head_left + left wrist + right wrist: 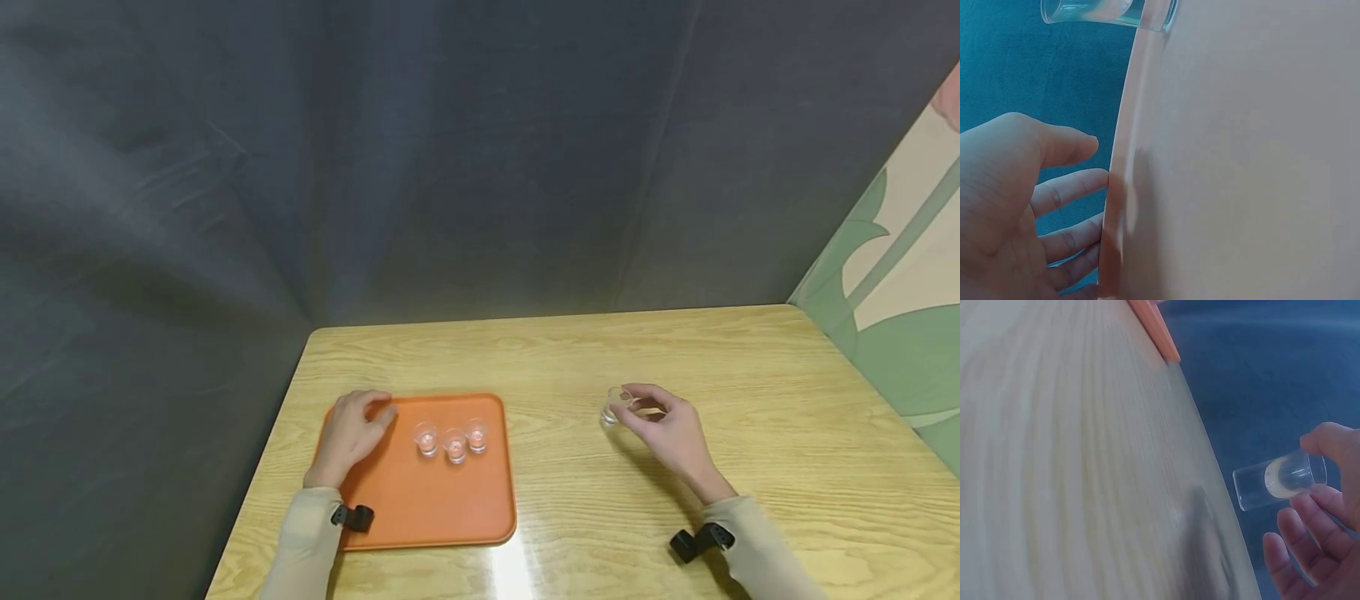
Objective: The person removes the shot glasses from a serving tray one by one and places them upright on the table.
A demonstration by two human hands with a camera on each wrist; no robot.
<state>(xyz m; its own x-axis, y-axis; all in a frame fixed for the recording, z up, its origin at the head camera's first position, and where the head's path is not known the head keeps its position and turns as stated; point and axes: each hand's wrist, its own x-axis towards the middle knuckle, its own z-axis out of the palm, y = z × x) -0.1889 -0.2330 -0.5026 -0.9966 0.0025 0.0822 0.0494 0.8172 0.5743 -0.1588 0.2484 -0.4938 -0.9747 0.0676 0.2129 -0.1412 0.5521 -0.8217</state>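
A small clear shot glass [608, 413] is pinched near its rim by the thumb and forefinger of my right hand [673, 431], on the right half of the table. The right wrist view shows the glass [1277, 480] with its thick base away from the palm and the other fingers loosely bent beside it. At the far left corner of the orange tray [427, 517], my left hand [351, 435] has relaxed, slightly bent fingers right at the rim and holds nothing. Three more shot glasses [455, 447] stand grouped on the tray, right of that hand.
The tray lies on the left part of a light wooden table [570, 500]. A dark curtain [480, 167] hangs behind the table and along its left side. At the right is a wall panel [900, 333] with a green leaf pattern.
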